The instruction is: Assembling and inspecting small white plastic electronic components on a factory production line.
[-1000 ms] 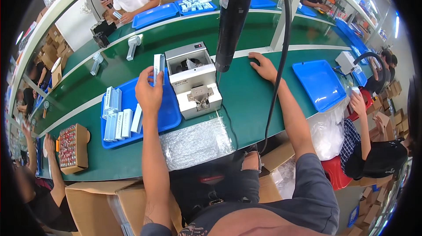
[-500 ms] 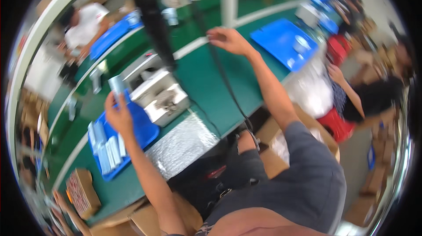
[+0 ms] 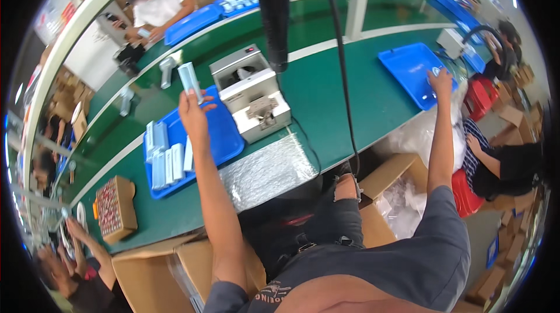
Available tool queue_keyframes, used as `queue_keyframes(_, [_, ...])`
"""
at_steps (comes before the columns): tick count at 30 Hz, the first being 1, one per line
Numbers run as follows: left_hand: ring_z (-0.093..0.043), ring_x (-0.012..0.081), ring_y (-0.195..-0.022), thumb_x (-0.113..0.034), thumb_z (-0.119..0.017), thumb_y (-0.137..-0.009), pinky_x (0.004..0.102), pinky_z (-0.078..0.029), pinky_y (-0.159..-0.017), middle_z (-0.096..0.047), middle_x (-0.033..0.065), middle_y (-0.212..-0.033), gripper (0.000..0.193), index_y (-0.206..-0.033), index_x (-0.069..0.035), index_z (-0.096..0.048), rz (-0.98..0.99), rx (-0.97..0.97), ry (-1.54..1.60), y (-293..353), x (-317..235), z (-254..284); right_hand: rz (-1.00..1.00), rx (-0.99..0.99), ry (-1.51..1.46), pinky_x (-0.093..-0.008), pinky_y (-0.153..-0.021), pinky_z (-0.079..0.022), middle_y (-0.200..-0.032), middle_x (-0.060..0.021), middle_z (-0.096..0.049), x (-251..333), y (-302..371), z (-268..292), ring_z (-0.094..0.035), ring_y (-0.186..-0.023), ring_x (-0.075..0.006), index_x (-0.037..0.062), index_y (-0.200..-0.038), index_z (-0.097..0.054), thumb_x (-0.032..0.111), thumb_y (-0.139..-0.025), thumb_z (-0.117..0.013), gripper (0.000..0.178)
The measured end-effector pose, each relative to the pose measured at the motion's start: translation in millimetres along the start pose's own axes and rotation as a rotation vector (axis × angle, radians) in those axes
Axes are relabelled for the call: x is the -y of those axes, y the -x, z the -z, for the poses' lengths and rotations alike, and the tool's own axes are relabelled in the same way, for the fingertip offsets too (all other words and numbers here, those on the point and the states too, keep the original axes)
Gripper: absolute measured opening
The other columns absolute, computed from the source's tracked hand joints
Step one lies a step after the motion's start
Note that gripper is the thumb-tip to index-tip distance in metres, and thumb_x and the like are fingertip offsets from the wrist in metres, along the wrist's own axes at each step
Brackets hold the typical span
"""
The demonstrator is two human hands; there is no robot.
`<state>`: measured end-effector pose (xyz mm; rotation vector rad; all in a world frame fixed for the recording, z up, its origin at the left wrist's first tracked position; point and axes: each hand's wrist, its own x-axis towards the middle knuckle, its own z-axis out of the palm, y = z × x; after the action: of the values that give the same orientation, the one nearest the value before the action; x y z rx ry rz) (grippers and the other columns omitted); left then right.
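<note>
My left hand (image 3: 195, 112) is closed around the lower end of a slim light-blue box (image 3: 189, 78), held upright above the left blue tray (image 3: 224, 138). Several similar light-blue and white boxes (image 3: 166, 164) stand or lie in that tray's left part. Over at the right, my right hand (image 3: 441, 82) reaches into another blue tray (image 3: 405, 68). Its fingers are closed at a small pale item (image 3: 435, 72), mostly hidden by the hand. Between the trays is a grey and white benchtop machine (image 3: 251, 94) with a metal fixture on its front.
A silvery sheet (image 3: 268, 170) covers the bench's front edge. A black tube (image 3: 273, 15) and cable hang over the bench. Cardboard boxes (image 3: 154, 272) are below; a carton of small red-topped pieces (image 3: 115, 208) stands left. A conveyor (image 3: 315, 71) runs behind; co-workers sit around.
My right hand has moved right from above the bench into the right tray and closed at the small pale item. My left hand still holds the box. The view has shifted.
</note>
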<state>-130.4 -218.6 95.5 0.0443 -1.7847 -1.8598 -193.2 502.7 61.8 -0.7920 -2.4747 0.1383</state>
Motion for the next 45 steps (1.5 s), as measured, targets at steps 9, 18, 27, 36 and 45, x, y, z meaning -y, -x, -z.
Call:
queue_keyframes(9, [-0.058,0.0159,-0.087,-0.029,-0.057,-0.099,0.0289,-0.049,-0.075,-0.062,0.0108,-0.108,0.051,-0.137,0.005,-0.046,0.151,0.284,0.842,48,-54,28,-0.113,0.489,-2.566,-0.0493,-0.124,-0.017,-0.154,-0.0266,-0.032,31,97,48,-0.03,-0.145,-0.0366,-0.0077,-0.148,-0.028,0.018,-0.091,-0.068,0.074])
queue_keyframes(18, [-0.065,0.0163,-0.089,-0.02,-0.06,-0.099,0.0286,-0.053,-0.081,-0.067,0.0126,-0.108,0.039,-0.131,0.0,-0.051,0.333,0.122,0.584,177,-62,-15,0.203,1.922,-2.261,-0.0384,-0.06,-0.063,-0.114,-0.0276,-0.051,151,392,150,-0.065,-0.09,-0.0361,0.0097,-0.131,-0.038,0.043,-0.074,-0.086,0.082])
queue_keyframes(27, [-0.07,0.0278,-0.098,-0.016,-0.06,-0.099,0.0352,-0.057,-0.089,-0.068,0.0178,-0.107,0.032,-0.122,0.005,-0.056,0.309,-0.065,0.566,186,-72,-16,0.263,1.788,-1.936,-0.0388,-0.072,-0.058,-0.123,-0.0304,-0.057,233,395,172,-0.064,-0.103,-0.0312,0.0002,-0.132,-0.046,0.046,-0.095,-0.054,0.06])
queue_keyframes(36, [-0.069,0.0277,-0.1,-0.025,-0.062,-0.098,0.0357,-0.056,-0.089,-0.068,0.0188,-0.106,0.039,-0.123,0.004,-0.054,0.349,-0.081,0.561,194,-75,-24,0.527,1.465,-1.54,-0.0207,-0.052,-0.052,-0.108,-0.0052,-0.058,264,389,178,-0.06,-0.089,-0.0107,0.0114,-0.128,-0.062,0.021,-0.093,-0.068,0.036])
queue_keyframes(45, [-0.068,0.0238,-0.1,-0.018,-0.067,-0.095,0.0342,-0.056,-0.088,-0.068,0.0173,-0.106,0.04,-0.126,0.003,-0.053,0.204,-0.09,0.395,194,-74,-30,0.753,1.164,-1.283,-0.0301,-0.068,-0.044,-0.102,-0.0092,-0.057,271,386,174,-0.053,-0.076,-0.0183,0.0106,-0.122,-0.066,0.026,-0.088,-0.074,0.039])
